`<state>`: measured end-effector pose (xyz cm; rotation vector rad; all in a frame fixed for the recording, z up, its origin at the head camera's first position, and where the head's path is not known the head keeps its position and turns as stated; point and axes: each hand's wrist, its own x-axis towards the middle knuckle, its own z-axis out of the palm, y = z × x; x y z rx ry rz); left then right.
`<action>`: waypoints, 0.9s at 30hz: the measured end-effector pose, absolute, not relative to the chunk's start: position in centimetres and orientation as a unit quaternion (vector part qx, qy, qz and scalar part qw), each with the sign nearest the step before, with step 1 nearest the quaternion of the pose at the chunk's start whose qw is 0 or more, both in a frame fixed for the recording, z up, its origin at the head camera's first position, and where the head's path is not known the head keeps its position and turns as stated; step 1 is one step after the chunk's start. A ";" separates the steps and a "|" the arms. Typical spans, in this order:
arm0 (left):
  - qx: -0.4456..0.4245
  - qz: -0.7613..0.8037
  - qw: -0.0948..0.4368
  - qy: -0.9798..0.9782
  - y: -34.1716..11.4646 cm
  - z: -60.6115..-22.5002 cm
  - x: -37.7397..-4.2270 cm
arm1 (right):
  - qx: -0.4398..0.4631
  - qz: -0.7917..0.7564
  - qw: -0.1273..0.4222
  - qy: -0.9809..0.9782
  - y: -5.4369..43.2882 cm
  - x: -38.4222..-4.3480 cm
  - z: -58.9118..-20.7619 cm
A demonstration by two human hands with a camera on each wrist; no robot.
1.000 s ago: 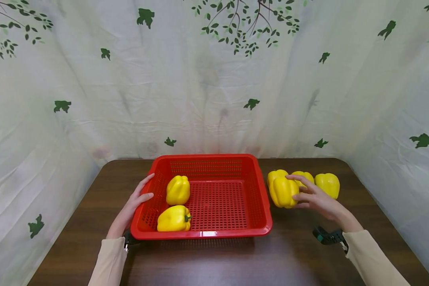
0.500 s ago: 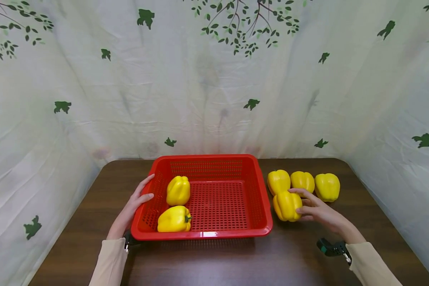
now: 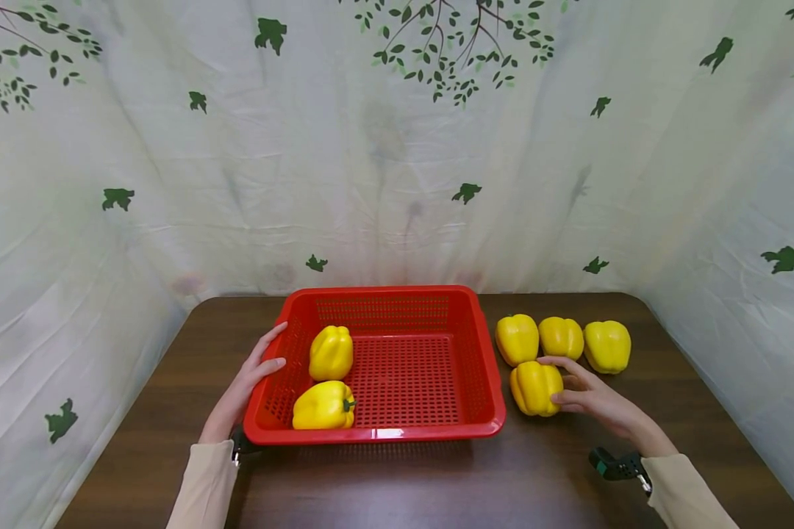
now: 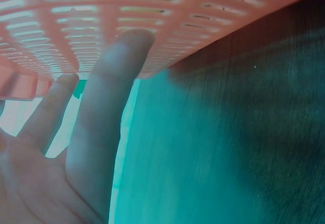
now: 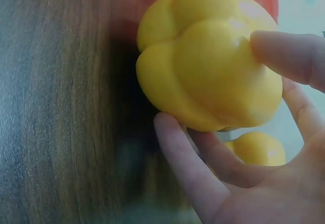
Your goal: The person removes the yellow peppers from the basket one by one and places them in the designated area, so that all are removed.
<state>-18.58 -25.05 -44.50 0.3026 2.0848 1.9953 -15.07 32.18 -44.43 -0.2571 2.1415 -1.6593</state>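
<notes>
The left hand (image 3: 246, 380) holds the left side of a red perforated plastic basket (image 3: 373, 435), its thumb and a fingertip at the rim in the head view. In the left wrist view, fingers (image 4: 99, 112) reach up against the basket's slotted outer wall. Right of the basket, the right hand (image 3: 598, 398) grips a yellow bell pepper (image 3: 534, 389) between thumb and fingers. In the right wrist view the pepper's lobed end (image 5: 213, 66) faces the camera. Two more yellow bell peppers lie inside the basket at the left: one upright (image 3: 331, 353), one on its side (image 3: 322, 406).
Three yellow bell peppers stand in a row behind the right hand: left (image 3: 517, 339), middle (image 3: 561, 338) and right (image 3: 607, 347). A dark brown wooden table (image 3: 384, 492) carries everything. Behind it hangs a pale curtain (image 3: 370, 169) with leaf prints.
The right hand has brought its bell pepper down and toward the near edge, away from the row behind it. The left hand and the basket have stayed in place.
</notes>
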 end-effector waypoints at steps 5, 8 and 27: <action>0.098 0.684 0.125 0.712 -25.1 -44.5 -18.5 | -0.085 -0.586 0.203 0.780 32.0 -15.1 -44.3; 0.097 0.686 0.129 0.709 -25.1 -44.5 -18.5 | -0.081 -0.589 0.201 0.779 32.0 -15.1 -44.2; 0.115 0.691 0.115 0.705 -25.1 -44.7 -18.6 | -0.086 -0.573 0.128 0.805 31.8 -15.4 -42.0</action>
